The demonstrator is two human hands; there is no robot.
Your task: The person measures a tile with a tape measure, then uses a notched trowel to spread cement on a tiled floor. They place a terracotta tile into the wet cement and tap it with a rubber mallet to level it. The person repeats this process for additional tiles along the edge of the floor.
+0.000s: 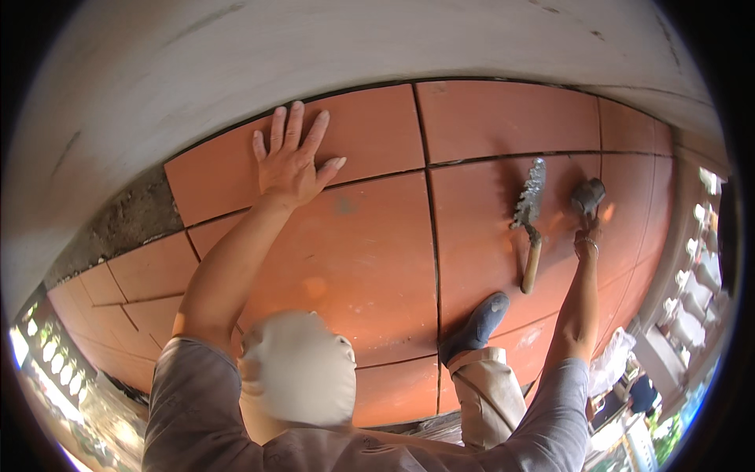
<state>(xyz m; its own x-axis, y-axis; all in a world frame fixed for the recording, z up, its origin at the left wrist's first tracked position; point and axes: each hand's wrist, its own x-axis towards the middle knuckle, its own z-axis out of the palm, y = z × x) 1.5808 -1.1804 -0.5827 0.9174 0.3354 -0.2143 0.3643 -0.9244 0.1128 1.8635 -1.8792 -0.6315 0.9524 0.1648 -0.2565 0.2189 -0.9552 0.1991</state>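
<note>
My left hand point(291, 169) lies flat with fingers spread on a terracotta floor tile point(370, 130) in the row along the wall. My right hand point(588, 230) is closed round the handle of a mallet with a dark, rounded head point(587, 196). The mallet is over the tiles at the right; whether its head touches them I cannot tell. Between my hands, nearer the right one, a trowel point(530, 204) rests on a tile, its blade caked with wet grey mortar and its wooden handle toward me.
A pale wall point(330, 39) curves along the far side. Bare rough mortar point(130, 220) shows at the left, beside the laid tiles. My shoe point(476, 326) stands on the tiles. At the right are a balustrade point(692, 291) and a white plastic bag point(613, 354).
</note>
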